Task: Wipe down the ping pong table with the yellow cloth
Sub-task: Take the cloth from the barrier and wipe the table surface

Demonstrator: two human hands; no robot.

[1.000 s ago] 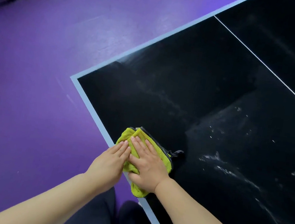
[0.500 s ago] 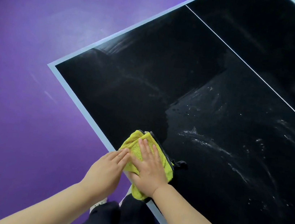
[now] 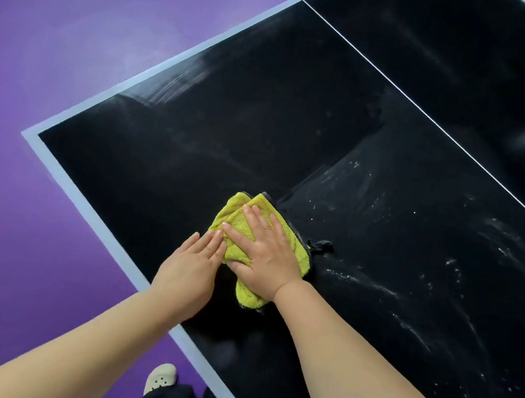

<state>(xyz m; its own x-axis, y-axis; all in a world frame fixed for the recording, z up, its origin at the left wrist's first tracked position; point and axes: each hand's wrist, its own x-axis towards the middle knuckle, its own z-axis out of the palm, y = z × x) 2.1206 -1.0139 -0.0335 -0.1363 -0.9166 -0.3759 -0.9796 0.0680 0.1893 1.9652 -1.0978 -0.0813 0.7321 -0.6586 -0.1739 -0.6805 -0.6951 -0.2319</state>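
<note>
Two bare hands are pictured laid flat on a black ping pong table [image 3: 233, 110], close to its near edge and not far from one corner. The right hand [image 3: 264, 249] is spread open, fingers straight, and pressed palm-down on a folded yellow cloth [image 3: 238, 215], which lies on the dark playing surface just inside the pale border [image 3: 85, 201]. The left hand [image 3: 190, 273] is likewise open and flat beside it, its fingertips touching the cloth's left edge. A dark tab [image 3: 320, 245] is seen sticking out from the cloth's right side. Wet streaks [image 3: 377, 282] and droplets are spread over the surface to the right of the cloth, short of the white line [image 3: 434, 121]. A purple floor [image 3: 74, 37] is visible beyond the table, and a light shoe [image 3: 160, 378] below its edge.
</note>
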